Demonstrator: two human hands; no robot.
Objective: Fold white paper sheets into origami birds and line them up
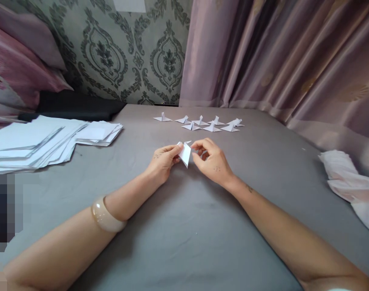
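Note:
My left hand (165, 161) pinches a folded white paper crane (185, 154) between thumb and fingers, above the grey cloth. The crane is tilted, with one pointed flap hanging down and a thin point sticking out at its top. Just to its right is my right hand (213, 161), its fingers bent and its thumb apart from the index finger. Nothing shows between those fingertips, which are close to the crane's right edge. Farther back, several finished-looking paper cranes (212, 127) stand in two loose rows with wings spread.
Stacks of white paper (30, 141) lie at the left, beside smaller sheets (99, 132). A dark folded cloth (81, 106) is behind them. Crumpled pale fabric (351, 178) lies at the right. Curtains (248, 52) and a patterned wall (126, 52) border the grey surface (184, 242).

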